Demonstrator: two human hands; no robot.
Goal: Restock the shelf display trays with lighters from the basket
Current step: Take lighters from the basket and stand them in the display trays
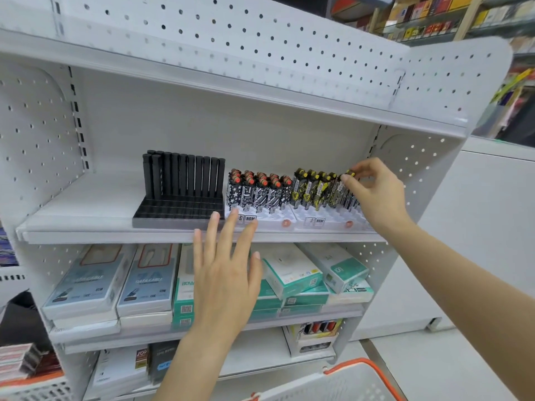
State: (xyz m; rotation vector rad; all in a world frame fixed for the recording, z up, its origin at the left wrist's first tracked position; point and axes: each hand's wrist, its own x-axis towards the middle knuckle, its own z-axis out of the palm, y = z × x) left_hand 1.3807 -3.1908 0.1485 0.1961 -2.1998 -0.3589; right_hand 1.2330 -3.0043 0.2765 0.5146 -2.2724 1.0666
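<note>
On the middle shelf stand three display trays: a black tray (162, 217) with tall black lighters at its back, a white tray (272, 222) with red-topped black-and-white lighters (257, 192), and a white tray (327, 222) with yellow-and-black lighters (311, 188). My right hand (373, 189) pinches the top of a yellow-and-black lighter (348, 175) at the right end of that tray's back row. My left hand (225, 273) is spread flat, fingers apart, in front of the shelf edge below the middle tray, holding nothing. The white basket with an orange rim (359, 371) shows at the bottom right.
Boxed cables and teal-and-white boxes (292, 273) fill the shelf below. Lower shelves carry more packages. A second basket (31, 386) with small boxes sits at the bottom left. White perforated panels close the shelf unit at both sides.
</note>
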